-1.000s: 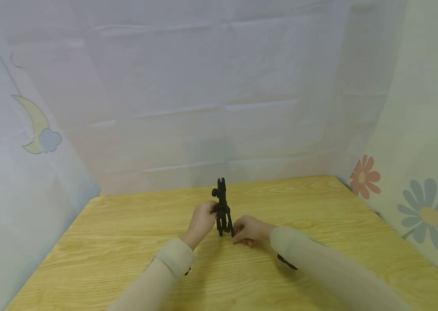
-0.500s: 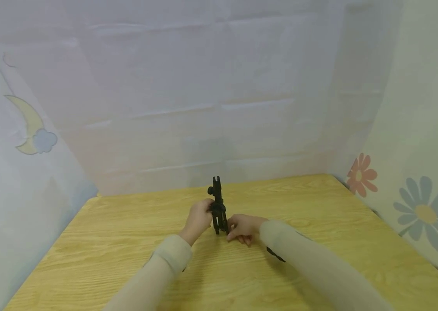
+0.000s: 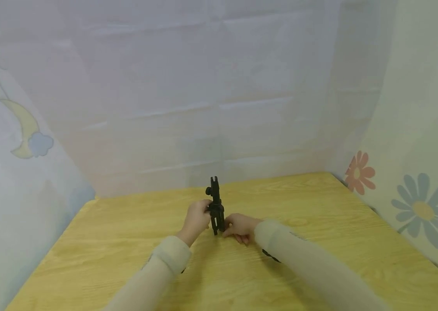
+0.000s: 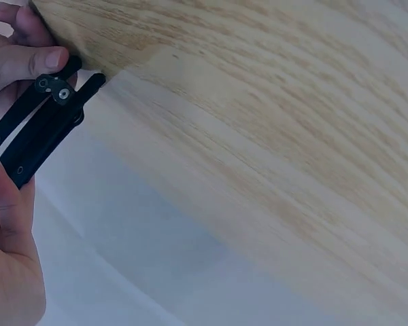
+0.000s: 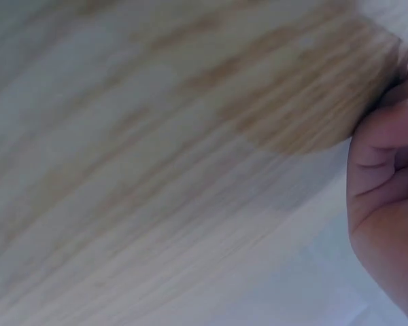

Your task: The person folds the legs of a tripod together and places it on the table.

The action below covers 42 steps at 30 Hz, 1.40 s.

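Note:
A small black tripod with a side knob stands upright over the table, its legs folded nearly together and pointing down. My left hand grips it around the middle from the left. At the lower end of the legs, my right hand holds a leg between thumb and curled fingers. Close up in the left wrist view, the tripod shows hinged leg braces with screws, with the left thumb pressed along it. The right wrist view has only the curled right hand; the tripod is hidden there.
The wood-grain table spreads around both hands. A pale cloth backdrop rises behind it, with printed side panels left and right. Dark strap ends show beneath the right sleeve.
The tripod's right leg has swung inward against the others, the right hand moving left with it. The left hand keeps its grip. The whole head view has shifted slightly.

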Motion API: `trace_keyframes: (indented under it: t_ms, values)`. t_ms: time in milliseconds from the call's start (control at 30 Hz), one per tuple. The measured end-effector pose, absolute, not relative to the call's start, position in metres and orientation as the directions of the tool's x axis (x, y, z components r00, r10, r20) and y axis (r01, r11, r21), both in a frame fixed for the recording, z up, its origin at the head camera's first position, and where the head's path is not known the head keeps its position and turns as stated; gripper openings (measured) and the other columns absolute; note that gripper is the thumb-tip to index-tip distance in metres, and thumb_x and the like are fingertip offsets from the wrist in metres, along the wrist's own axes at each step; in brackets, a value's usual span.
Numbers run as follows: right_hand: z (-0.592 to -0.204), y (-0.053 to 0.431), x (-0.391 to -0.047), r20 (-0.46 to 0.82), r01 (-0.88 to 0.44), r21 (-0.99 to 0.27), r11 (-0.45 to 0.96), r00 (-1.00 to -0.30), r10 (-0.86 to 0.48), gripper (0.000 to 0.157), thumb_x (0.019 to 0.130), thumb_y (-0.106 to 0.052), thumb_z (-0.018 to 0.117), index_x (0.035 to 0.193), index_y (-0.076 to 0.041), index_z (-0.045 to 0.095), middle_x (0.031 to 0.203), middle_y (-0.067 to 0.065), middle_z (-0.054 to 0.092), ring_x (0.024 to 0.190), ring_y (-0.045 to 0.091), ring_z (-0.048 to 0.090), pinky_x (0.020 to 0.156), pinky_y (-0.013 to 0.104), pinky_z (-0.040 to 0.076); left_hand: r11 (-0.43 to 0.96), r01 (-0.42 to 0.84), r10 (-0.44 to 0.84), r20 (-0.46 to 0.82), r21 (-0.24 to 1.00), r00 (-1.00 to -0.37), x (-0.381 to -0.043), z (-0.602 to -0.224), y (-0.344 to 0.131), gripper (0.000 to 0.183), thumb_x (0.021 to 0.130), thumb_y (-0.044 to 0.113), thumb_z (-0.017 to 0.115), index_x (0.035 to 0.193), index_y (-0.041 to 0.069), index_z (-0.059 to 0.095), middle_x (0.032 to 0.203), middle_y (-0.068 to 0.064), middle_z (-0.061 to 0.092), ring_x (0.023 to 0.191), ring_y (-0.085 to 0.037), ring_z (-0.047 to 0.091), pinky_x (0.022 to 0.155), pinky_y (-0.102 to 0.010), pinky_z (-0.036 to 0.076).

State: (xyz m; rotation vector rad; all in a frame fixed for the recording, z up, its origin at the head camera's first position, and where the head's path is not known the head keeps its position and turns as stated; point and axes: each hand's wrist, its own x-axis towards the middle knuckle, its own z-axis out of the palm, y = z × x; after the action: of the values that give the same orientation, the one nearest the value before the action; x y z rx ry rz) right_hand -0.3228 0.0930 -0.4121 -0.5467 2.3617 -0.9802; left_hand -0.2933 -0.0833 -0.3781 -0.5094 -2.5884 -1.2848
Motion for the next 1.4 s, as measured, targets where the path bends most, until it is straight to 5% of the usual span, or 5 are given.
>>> trace_keyframes:
  t_ms: [600, 1000, 1100, 1200, 1400]
  values:
    - [-0.421, 0.096, -0.327, -0.289, -0.185, -0.733, 0.655, -0.787, -0.545, 0.013, 0.095, -0.023, 0.065, 0.092, -0.011, 0.062, 0.045, 0.003, 0.050, 0.030, 0.012, 0.043, 0.033, 0.024, 0.040, 0.568, 0.377, 0.239, 0.292, 0.731, -0.926, -0.294, -0.378, -0.084, 0.023, 0.089, -0.015, 0.053, 0.109, -0.010, 0.064, 0.099, -0.026, 0.068, 0.072, -0.034, 0.068, 0.050, -0.025, 0.053]
    - [-0.417, 0.091, -0.319, -0.115, -0.256, -0.782, 0.568, -0.837, -0.536, 0.007, 0.090, -0.003, 0.068, 0.086, -0.003, 0.062, 0.057, 0.003, 0.055, 0.040, 0.010, 0.050, 0.038, 0.023, 0.043, 0.541, 0.342, 0.236, 0.251, 0.768, -0.939, -0.295, -0.374, -0.085, 0.019, 0.092, -0.010, 0.056, 0.109, -0.010, 0.065, 0.102, -0.023, 0.069, 0.079, -0.030, 0.067, 0.064, -0.034, 0.056]
    - [-0.415, 0.090, -0.318, -0.068, -0.271, -0.791, 0.548, -0.852, -0.519, 0.012, 0.087, 0.001, 0.070, 0.095, 0.003, 0.062, 0.069, 0.006, 0.059, 0.051, 0.013, 0.055, 0.047, 0.027, 0.049, 0.552, 0.359, 0.253, 0.259, 0.752, -0.932, -0.294, -0.371, -0.086, 0.021, 0.092, -0.008, 0.057, 0.111, -0.010, 0.064, 0.103, -0.022, 0.069, 0.090, -0.033, 0.067, 0.075, -0.040, 0.055]
    - [-0.410, 0.091, -0.316, -0.056, -0.238, -0.819, 0.522, -0.872, -0.486, 0.038, 0.084, -0.001, 0.073, 0.117, 0.008, 0.056, 0.092, 0.012, 0.062, 0.074, 0.019, 0.062, 0.067, 0.036, 0.054, 0.543, 0.356, 0.262, 0.249, 0.761, -0.932, -0.290, -0.363, -0.089, 0.031, 0.090, -0.012, 0.049, 0.120, -0.010, 0.060, 0.112, -0.024, 0.066, 0.106, -0.037, 0.063, 0.085, -0.044, 0.051]
    - [-0.403, 0.091, -0.319, -0.066, -0.190, -0.890, 0.415, -0.846, -0.529, 0.066, 0.087, -0.003, 0.072, 0.143, 0.004, 0.039, 0.134, 0.025, 0.051, 0.111, 0.035, 0.059, 0.099, 0.053, 0.042, 0.429, 0.213, 0.226, 0.124, 0.878, -0.966, -0.285, -0.343, -0.096, 0.054, 0.089, -0.006, 0.048, 0.142, -0.008, 0.039, 0.137, -0.025, 0.051, 0.125, -0.039, 0.049, 0.100, -0.052, 0.043]
